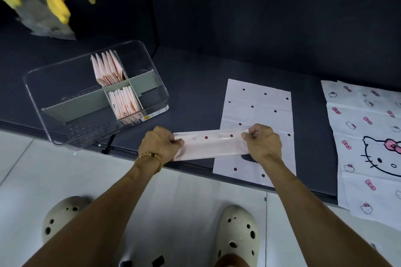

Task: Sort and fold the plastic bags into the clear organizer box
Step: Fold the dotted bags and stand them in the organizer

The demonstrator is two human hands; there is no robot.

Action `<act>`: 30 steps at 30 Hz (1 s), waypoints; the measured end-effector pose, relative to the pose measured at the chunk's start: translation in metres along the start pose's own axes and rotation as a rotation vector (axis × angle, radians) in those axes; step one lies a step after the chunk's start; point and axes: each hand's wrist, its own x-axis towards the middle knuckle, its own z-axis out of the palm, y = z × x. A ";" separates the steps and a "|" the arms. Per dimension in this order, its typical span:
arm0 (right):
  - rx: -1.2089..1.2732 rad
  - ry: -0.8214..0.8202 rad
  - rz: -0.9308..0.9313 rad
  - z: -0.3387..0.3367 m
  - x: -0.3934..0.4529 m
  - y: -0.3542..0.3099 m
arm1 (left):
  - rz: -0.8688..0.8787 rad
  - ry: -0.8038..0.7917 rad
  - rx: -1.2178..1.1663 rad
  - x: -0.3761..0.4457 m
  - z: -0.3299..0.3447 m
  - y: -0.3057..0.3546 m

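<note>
Pale pink dotted plastic bag strip point(211, 145) pinched at each end by left hand point(160, 144) and right hand point(261, 143), over table point(195, 84) edge. Clear organizer box point(95, 91) holds two folded stacks; flat dotted bag point(258, 106) and cat-print bags point(368, 136) unfolded.

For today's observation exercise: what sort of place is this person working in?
Probably a home tidying spot or staged workspace: a low dark table on white floor tiles, a clear organizer box holding folded bags, and the person in foam clogs.
</note>
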 end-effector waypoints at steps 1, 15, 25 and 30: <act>-0.004 0.000 0.011 0.001 0.001 0.000 | -0.010 0.001 -0.001 0.001 0.000 0.000; -0.153 -0.098 -0.013 -0.002 0.017 -0.005 | 0.561 0.225 0.334 -0.014 0.022 0.003; -0.315 0.313 -0.477 0.007 -0.023 -0.015 | 0.769 -0.056 0.347 -0.002 0.026 -0.035; -0.393 -0.152 -0.878 0.063 -0.061 -0.038 | 0.783 -0.039 0.347 -0.004 0.027 -0.037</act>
